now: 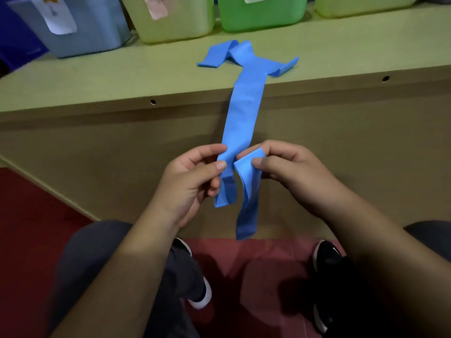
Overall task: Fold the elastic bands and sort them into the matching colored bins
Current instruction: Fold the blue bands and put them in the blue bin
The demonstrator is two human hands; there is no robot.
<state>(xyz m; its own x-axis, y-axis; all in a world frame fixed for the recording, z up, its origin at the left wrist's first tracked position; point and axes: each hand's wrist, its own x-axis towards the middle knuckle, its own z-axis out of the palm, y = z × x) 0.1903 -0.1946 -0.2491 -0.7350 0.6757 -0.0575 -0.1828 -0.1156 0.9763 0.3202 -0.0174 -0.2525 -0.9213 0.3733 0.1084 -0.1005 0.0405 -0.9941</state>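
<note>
Head view. We take the front edge of the surface (219, 93) as the landmark.

The blue elastic band (246, 113) crosses this edge. Its far part lies in loose folds on the surface beyond the edge, and its middle runs straight back over the edge to the hands below it. The long axis therefore points away from the person, almost square to the edge.

The left hand (192, 184) has its grip clamped on the band, thumb against fingertips, with a short doubled section hanging beneath. The right hand (290, 172) has its grip clamped on the adjoining section, which drapes over a finger and trails down in a longer tail. The two grips sit just beside each other, both on the near side of the edge.

We judge that folding is under way. Most of the band's length lies ahead of the grips, so it must be drawn back over the edge.

Beyond the edge, at the back of the surface, stand a blue-grey bin (80, 28), a yellow-green bin (175, 23), a green bin (263, 13) and a second yellow-green bin (361, 6). The blue-grey bin stands well to the left of the band, so the left hand is nearer to it.

Below the edge we see the panel front, a red floor (29, 228) and black shoes (329, 259).
</note>
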